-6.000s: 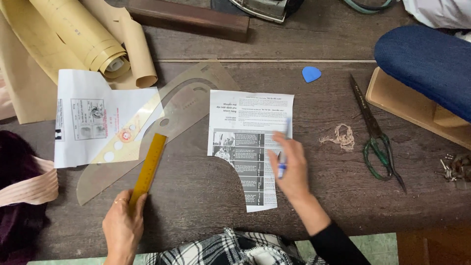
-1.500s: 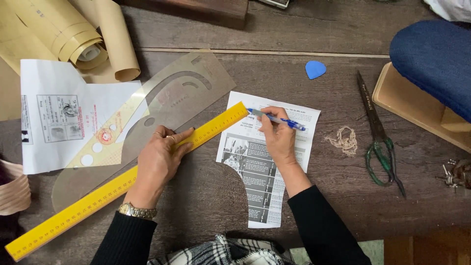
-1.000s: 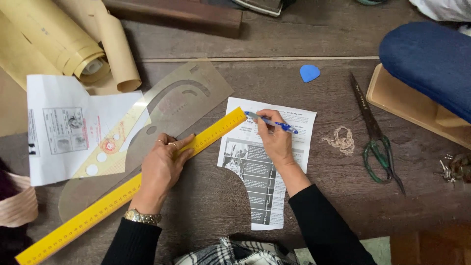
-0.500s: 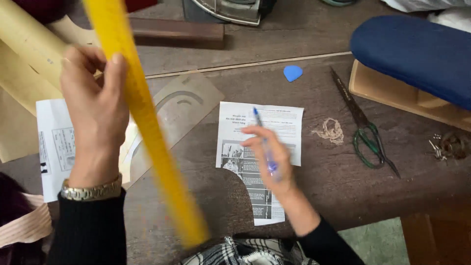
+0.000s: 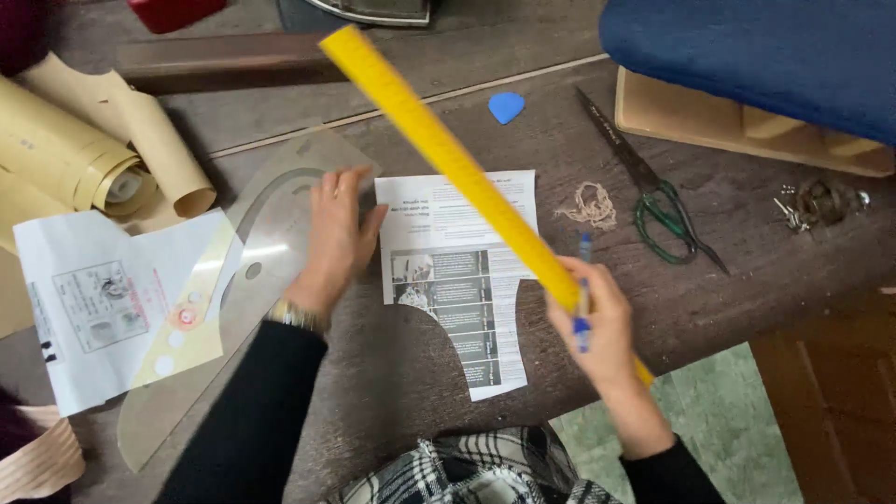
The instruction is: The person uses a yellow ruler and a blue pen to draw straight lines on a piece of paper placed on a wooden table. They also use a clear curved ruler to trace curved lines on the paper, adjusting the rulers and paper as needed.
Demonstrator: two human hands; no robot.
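Right hand [image 5: 602, 322] is gripping a yellow ruler [image 5: 448, 154] and blue pen [image 5: 582, 289]; left hand [image 5: 338, 233], fingers spread, is pressing a clear curve template [image 5: 271, 238].

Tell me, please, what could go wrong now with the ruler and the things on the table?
1. The right hand holds both the yellow ruler and a blue pen; the grip looks crowded, so one might slip.
2. The ruler is raised and slanted over the table; its far end could perhaps knock things at the back edge.
3. The left hand rests by the printed sheet and clear curve template; either could shift.
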